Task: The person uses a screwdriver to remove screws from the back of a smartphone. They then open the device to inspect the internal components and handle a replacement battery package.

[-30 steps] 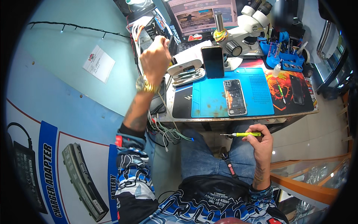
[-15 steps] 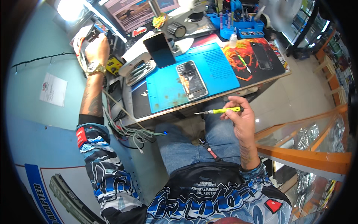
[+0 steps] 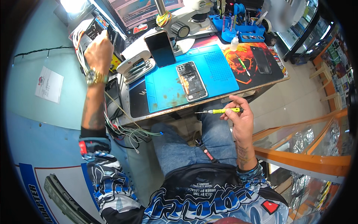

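Observation:
My right hand (image 3: 241, 117) holds a yellow-green precision screwdriver (image 3: 223, 111) in front of the bench edge, its thin tip pointing left. At the far left, my left hand (image 3: 99, 52) is curled beside a dark box (image 3: 88, 31) with pale cables; whatever its fingers close on is hidden. A phone with its back off (image 3: 192, 81) lies on a blue repair mat (image 3: 160, 95), its battery and inner parts exposed. Behind that, another phone (image 3: 160, 48) with a dark screen leans upright beside an open case of tools (image 3: 138, 71).
A microscope (image 3: 186, 28) stands behind the mat, near a monitor (image 3: 141, 13). A blue organizer (image 3: 250, 31), a small bottle (image 3: 234, 43), a green-handled tool (image 3: 243, 64) and a dark phone panel (image 3: 261, 59) are at right. Loose cables (image 3: 130, 130) hang off the bench's left corner.
My left hand has shifted slightly down and its fingers look more curled beside the box. My right hand keeps the screwdriver in nearly the same place. The view has tilted slightly.

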A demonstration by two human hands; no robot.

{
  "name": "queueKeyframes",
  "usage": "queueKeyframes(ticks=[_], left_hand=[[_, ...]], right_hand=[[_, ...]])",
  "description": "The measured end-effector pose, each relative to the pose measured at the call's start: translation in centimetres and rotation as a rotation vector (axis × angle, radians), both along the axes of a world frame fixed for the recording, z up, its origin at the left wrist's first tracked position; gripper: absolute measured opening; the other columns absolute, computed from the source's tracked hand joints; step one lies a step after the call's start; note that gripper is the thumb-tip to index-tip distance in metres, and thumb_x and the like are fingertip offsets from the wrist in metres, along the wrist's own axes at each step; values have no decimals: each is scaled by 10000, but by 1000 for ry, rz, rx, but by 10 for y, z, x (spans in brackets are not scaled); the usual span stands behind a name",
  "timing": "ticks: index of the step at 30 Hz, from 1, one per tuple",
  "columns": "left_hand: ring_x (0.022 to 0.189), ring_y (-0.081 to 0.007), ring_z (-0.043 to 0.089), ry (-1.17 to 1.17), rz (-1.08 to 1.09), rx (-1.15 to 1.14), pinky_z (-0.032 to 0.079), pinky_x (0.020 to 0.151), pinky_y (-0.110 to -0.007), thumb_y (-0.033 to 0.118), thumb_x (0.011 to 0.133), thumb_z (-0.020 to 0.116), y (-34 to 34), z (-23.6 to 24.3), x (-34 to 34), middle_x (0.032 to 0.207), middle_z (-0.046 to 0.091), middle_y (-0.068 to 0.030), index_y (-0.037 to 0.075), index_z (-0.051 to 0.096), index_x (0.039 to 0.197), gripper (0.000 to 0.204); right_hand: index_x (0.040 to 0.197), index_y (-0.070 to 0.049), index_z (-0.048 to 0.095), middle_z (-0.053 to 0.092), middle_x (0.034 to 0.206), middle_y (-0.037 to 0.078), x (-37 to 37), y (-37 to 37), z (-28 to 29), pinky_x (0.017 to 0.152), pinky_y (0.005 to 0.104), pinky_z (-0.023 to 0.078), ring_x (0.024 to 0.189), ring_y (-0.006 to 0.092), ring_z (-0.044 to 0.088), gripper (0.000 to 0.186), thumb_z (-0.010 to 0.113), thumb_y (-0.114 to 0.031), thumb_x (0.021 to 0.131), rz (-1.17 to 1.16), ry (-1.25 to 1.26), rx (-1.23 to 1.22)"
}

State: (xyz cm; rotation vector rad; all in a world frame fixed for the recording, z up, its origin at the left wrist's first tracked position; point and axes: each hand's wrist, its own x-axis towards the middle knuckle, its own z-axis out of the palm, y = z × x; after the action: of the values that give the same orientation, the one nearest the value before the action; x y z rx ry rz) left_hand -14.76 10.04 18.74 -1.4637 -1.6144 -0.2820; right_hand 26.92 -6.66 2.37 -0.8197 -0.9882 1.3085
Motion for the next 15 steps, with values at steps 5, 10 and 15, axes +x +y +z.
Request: queueKeyframes(ticks=[5,10,15], left_hand=[[608,-199,670,-708,-726,-130,509,579,-304,109,913,731,-76,-43,87,779,721,-117,15,754,940,100],[867,-261,682,-956,-849,-302,515,774,-363,151,847,801,-137,-135,150,968,730,-121,18,742,1001,212],[1094,-287,621,-902,-822,-315,457,920,-422,240,772,845,-125,-185,170,1193,686,-94,50,684,1189,485]], right_hand=[[1286,-16,617,665,845,24,10,12,9,662,268,523,695,108,611,359,675,-20,931,-251,-434,150],[1254,-72,647,666,835,137,-14,47,59,660,352,527,684,246,649,398,696,-21,862,-129,-829,395],[1191,-66,658,713,958,184,-41,79,76,661,445,526,745,349,674,316,672,-107,878,55,-1113,636]])
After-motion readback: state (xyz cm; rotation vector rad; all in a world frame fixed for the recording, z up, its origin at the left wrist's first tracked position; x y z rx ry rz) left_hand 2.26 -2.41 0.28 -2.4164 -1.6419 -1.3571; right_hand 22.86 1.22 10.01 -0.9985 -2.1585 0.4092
